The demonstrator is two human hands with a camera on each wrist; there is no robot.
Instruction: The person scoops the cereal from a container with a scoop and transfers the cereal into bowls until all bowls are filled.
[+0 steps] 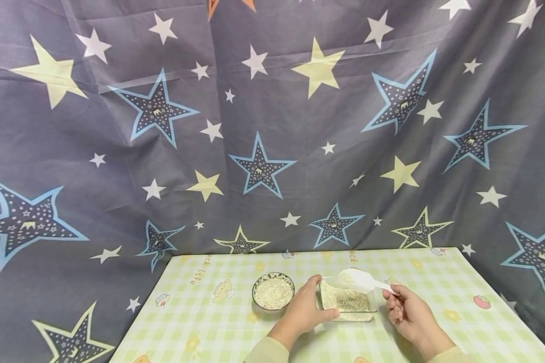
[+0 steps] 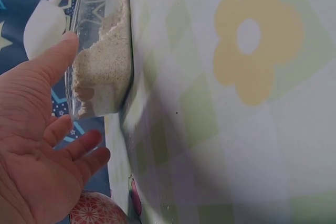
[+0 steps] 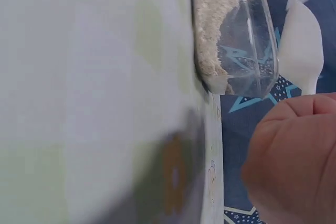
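A clear rectangular container (image 1: pixel 375 302), partly filled with pale oat-like flakes (image 2: pixel 105 59), stands on the table. My left hand (image 1: pixel 303 308) grips its left end, thumb at the near side and a fingertip at the far corner. The other left fingers extend beside it. My right hand (image 1: pixel 411 315) pinches the handle of a white scoop (image 1: pixel 362 280), held above the container; some pale flakes appear in its bowl. In the right wrist view the scoop (image 3: pixel 302 48) is beyond the container's rim, apart from it. Left of my left hand sits a patterned bowl (image 1: pixel 254 297) full of similar flakes.
A green-and-white checked cloth (image 1: pixel 200 312) covers the table. Behind the table hangs a dark curtain (image 1: pixel 281 222) with stars. The patterned bowl's red outside (image 2: pixel 97 211) shows close below my left fingers in the left wrist view.
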